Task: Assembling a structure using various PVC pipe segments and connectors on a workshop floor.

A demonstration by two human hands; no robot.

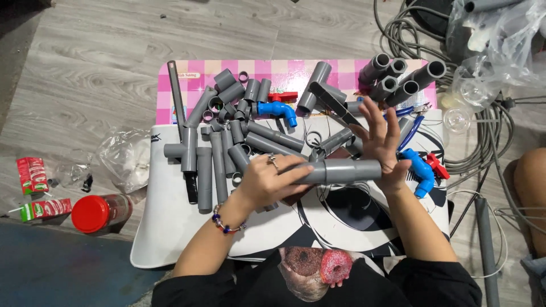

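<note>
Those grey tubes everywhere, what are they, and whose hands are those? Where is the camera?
The camera sits on a person's head and looks straight down, so you see that person's own two hands from above. The grey tubes are plastic water pipes and joints, lying in a pile on a low table with a white mat and a pink checked cover. The left hand, with a ring and a beaded bracelet, grips a grey pipe with a coupling held sideways. The right hand is open, its palm pressed against the pipe's other end. Two blue valves with red handles lie there too, one near the top, one by the right wrist. On the floor to the left stands a red-lidded jar.
</note>
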